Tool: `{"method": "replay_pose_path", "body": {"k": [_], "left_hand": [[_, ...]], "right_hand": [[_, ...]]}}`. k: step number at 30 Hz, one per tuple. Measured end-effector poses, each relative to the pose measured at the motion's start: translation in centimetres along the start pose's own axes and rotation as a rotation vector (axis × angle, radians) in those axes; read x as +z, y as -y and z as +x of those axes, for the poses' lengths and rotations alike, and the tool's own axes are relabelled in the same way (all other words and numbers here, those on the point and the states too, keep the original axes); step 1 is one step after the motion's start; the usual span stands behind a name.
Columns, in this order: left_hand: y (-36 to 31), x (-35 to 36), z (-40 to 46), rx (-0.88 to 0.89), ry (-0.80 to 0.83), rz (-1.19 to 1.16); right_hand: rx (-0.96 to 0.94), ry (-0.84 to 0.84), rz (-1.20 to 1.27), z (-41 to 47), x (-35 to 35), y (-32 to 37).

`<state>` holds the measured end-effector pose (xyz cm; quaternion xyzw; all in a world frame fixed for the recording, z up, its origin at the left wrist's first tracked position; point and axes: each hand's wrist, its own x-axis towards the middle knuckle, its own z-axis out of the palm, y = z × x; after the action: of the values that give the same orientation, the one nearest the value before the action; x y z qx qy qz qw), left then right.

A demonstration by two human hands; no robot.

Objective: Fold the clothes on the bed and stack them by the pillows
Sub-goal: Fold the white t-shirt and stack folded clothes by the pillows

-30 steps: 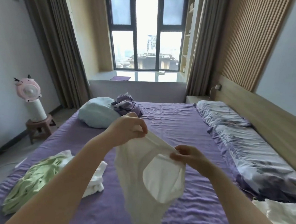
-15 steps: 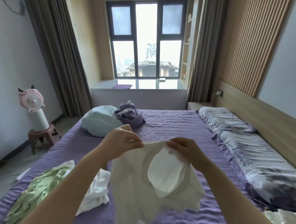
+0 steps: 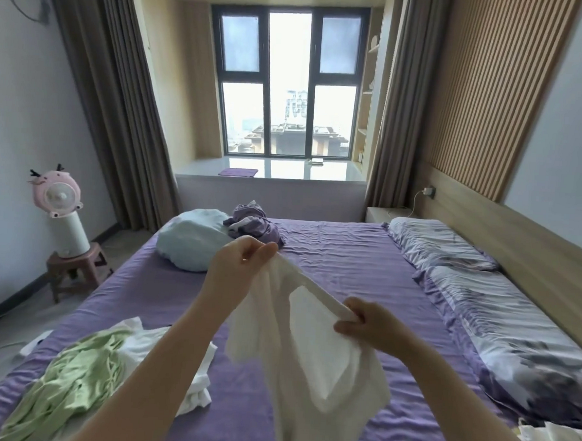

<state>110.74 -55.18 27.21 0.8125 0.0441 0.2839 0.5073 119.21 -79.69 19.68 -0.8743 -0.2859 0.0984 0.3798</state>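
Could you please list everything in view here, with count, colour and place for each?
white garment: 1, white, held up over the bed
bed: 1, purple sheet, centre
pillows: 2, grey and purple pattern, right side by the headboard
green garment: 1, light green, bed's near left corner
white clothes: 1 heap, white, beside the green garment
blue bundle: 1, pale blue, far left of the bed
purple clothes: 1 heap, purple, next to the blue bundle
fan: 1, pink, on a white stand
stool: 1, brown, left floor
left hand: pinches the white garment
right hand: grips the white garment
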Motion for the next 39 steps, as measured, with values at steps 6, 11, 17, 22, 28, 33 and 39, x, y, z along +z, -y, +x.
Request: {"method": "replay_pose_path", "body": {"k": [6,11,17,22,28,33,39], "left_hand": [[-0.1,-1.6,2.0,-0.015,-0.096,0.029],[-0.3,-0.7,0.5,0.059,0.151,0.146],[0.7,1.8,-2.1,0.103,0.46,0.16],[1.0,2.9,-1.4,0.086,0.334,0.161],[1.0,2.6,0.0,-0.063,0.201,-0.032],[1.1,2.4,0.9,-0.135,0.237,-0.1],[1.8,1.6,1.2,-0.054,0.304,-0.01]], "right_hand": [[-0.009,-0.109,0.319,-2.0,0.2,-1.1],[-0.054,-0.179,0.32,-0.8,0.7,3.3],[-0.109,-0.103,0.382,0.6,1.0,8.0],[-0.072,-0.115,0.454,-0.2,0.2,6.9],[-0.093,0.029,0.401,-2.6,-0.9,3.5],[-0.179,-0.247,0.14,-2.7,-0.7,3.8],[-0.222,-0.422,0.059,-1.5,-1.5,4.5]]}}
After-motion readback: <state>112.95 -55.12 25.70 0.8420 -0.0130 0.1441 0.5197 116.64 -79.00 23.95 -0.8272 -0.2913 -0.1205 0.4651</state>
